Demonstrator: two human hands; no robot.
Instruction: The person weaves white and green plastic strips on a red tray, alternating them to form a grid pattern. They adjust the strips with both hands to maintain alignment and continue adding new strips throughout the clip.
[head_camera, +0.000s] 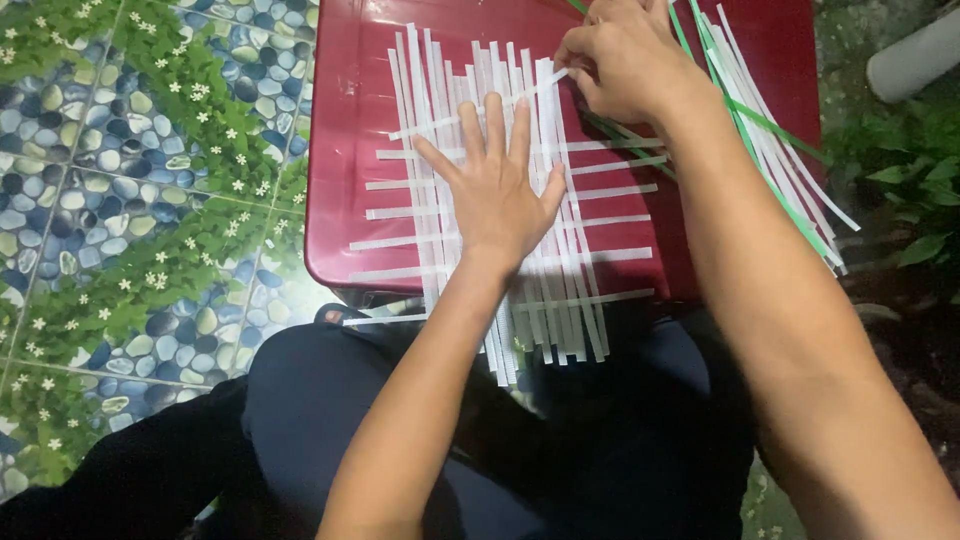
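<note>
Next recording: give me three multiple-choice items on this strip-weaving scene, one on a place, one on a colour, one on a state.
1. Where does the loose bundle of strips lie?
A. on the tiled floor
B. at the far right of the red surface
C. on the person's lap

2. What colour are the woven strips under the left hand?
A. white
B. blue
C. yellow

3. How does the left hand rest?
A. clenched in a fist
B. lifted clear of the strips
C. flat, fingers spread

Answers: 1 B, the bundle fans over the red surface's right edge. 2 A, the mat's strips are white. 3 C, the palm presses on the weave while the right hand pinches a crosswise strip.
</note>
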